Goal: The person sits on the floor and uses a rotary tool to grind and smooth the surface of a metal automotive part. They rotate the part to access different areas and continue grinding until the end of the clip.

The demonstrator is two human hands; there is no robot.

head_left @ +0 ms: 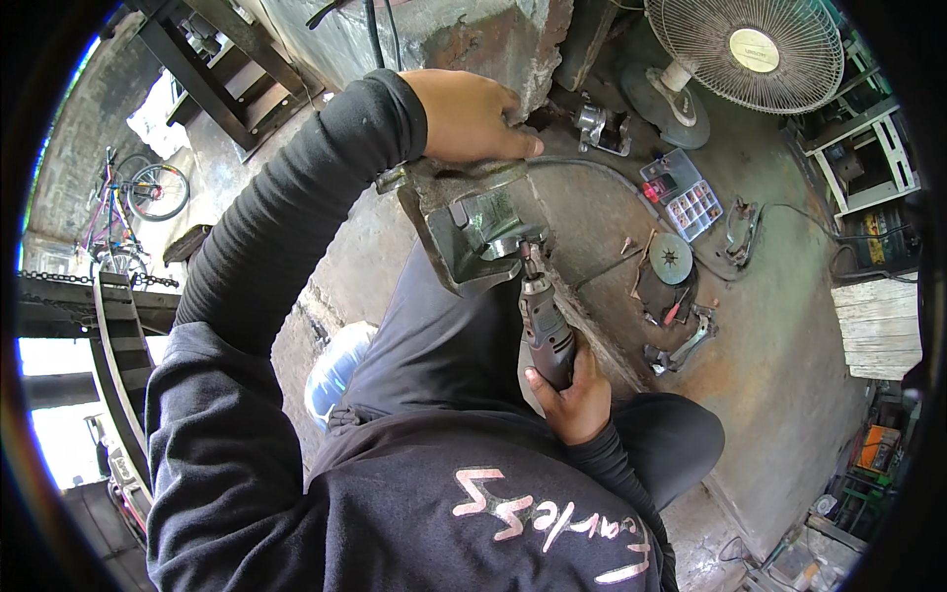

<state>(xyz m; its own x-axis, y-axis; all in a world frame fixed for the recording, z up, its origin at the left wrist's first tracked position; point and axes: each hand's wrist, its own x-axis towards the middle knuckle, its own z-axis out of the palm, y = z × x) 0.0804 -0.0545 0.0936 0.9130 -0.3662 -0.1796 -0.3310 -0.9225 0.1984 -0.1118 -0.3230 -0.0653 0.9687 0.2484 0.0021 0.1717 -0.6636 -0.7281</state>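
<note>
My right hand (574, 397) is wrapped round the body of a grey and black rotary tool (546, 331). Its nose points away from me, and the tip meets a small silvery metal part (503, 243) in the jaws of a worn bench vise (431, 219). My left hand (472, 113) rests along the far side of the vise, thumb stretched out and apart from the bent fingers. Nothing shows in its grip, though some of its fingers are hidden.
A standing fan (745, 49) is at the far right. On the floor right of the vise lie a compartment box (693, 210), a round disc (671, 259), a metal bracket (691, 338) and a cast metal part (602, 128). Cables cross there. A bicycle (133, 197) stands far left.
</note>
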